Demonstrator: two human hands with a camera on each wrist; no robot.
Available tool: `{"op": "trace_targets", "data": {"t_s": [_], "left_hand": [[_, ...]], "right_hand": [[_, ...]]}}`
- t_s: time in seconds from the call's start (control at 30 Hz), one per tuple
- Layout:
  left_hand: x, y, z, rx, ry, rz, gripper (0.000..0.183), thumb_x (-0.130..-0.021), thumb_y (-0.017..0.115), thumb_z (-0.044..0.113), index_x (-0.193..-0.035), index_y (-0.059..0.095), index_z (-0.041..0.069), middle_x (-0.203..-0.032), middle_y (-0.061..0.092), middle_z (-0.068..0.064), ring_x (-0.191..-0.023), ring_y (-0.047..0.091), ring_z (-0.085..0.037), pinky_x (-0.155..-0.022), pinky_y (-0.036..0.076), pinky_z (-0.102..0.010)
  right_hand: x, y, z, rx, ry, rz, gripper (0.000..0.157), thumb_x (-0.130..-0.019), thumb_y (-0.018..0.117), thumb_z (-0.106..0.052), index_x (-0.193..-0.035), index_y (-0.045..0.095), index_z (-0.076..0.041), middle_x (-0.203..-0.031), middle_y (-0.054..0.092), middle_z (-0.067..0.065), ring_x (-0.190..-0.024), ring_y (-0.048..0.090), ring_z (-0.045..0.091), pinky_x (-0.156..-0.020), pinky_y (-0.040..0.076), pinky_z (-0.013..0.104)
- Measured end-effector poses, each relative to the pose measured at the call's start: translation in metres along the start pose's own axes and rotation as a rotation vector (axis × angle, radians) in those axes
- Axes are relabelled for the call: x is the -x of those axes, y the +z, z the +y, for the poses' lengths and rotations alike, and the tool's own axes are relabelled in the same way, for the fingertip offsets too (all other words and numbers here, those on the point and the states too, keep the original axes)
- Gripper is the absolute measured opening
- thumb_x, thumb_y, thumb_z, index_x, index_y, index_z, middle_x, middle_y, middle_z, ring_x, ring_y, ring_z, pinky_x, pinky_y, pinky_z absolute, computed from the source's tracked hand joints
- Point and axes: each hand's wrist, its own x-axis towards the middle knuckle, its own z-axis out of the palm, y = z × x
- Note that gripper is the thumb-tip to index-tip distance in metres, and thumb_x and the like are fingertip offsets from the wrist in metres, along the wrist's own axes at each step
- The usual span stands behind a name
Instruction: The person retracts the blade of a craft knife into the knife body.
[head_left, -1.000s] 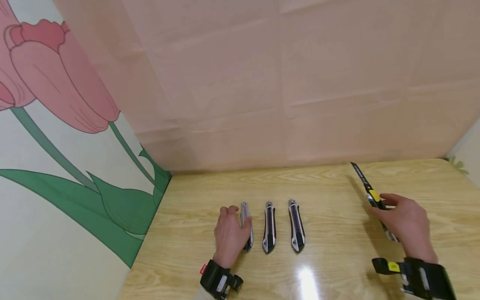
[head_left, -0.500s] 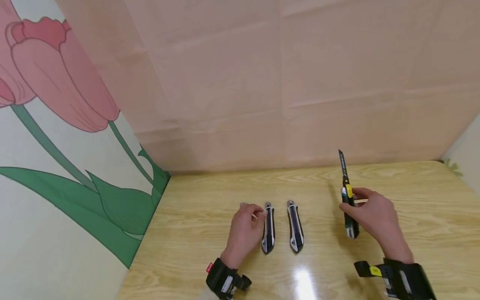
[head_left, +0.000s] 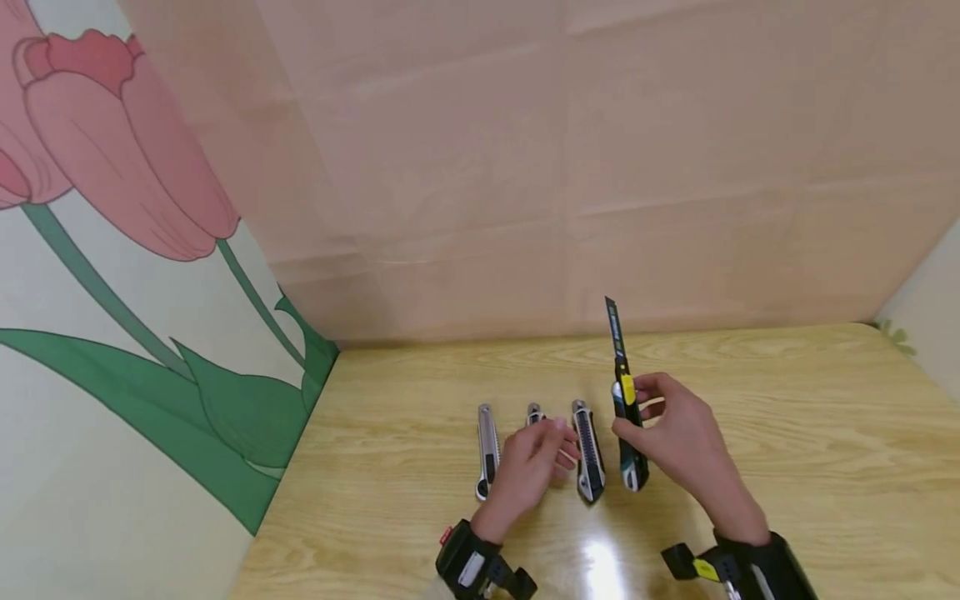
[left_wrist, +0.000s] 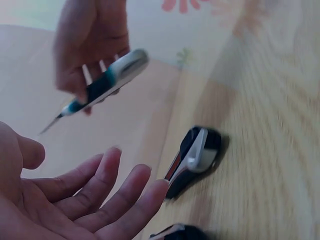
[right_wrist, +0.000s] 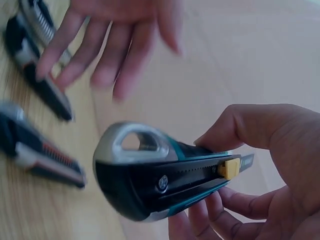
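Observation:
My right hand [head_left: 678, 421] pinches a black and teal utility knife [head_left: 632, 454] with a yellow slider, its blade out and pointing away from me. In the right wrist view this utility knife [right_wrist: 150, 185] shows its looped silver tail end. Thumb and fingers lie on opposite sides of its body. My left hand [head_left: 525, 471] holds nothing; its fingers are loosely spread above the row on the table. Beneath it, a middle utility knife [head_left: 534, 412] is mostly covered. A slim silver utility knife [head_left: 488, 442] lies left of it, and a black-silver utility knife [head_left: 590, 458] lies right.
The wooden table [head_left: 375, 417] meets a pinkish-brown sheet [head_left: 465, 208] along its back edge. A wall with painted tulips [head_left: 127, 167] stands at the left. A bright light reflection lies near the front.
My right hand has carried the utility knife leftward, from the table's right side to beside the row. My left hand has moved right, from the slim silver knife to above the middle one.

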Motion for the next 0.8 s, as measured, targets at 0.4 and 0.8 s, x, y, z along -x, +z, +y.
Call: {"op": "trace_targets", "data": {"t_s": [0.4, 0.8], "left_hand": [[-0.004, 0.009, 0.008, 0.305, -0.110, -0.090, 0.052, -0.111, 0.036, 0.049, -0.123, 0.063, 0.006, -0.092, 0.069, -0.007, -0.076, 0.069, -0.024, -0.064, 0.063, -0.045], [0.000, 0.004, 0.016, 0.314, -0.149, -0.104, 0.079, -0.104, 0.020, 0.071, -0.123, 0.066, 0.010, -0.092, 0.071, -0.011, -0.073, 0.071, -0.021, -0.061, 0.062, -0.040]], "right_hand": [[0.012, 0.015, -0.042, -0.074, -0.073, -0.004, 0.059, -0.083, 0.086, -0.025, -0.128, 0.057, -0.002, -0.112, 0.064, 0.011, -0.093, 0.065, 0.027, -0.064, 0.053, 0.032], [0.018, 0.029, -0.063, -0.081, -0.115, -0.032, 0.054, -0.082, 0.084, -0.018, -0.127, 0.057, -0.002, -0.107, 0.064, 0.009, -0.093, 0.060, 0.023, -0.071, 0.052, 0.030]]}}
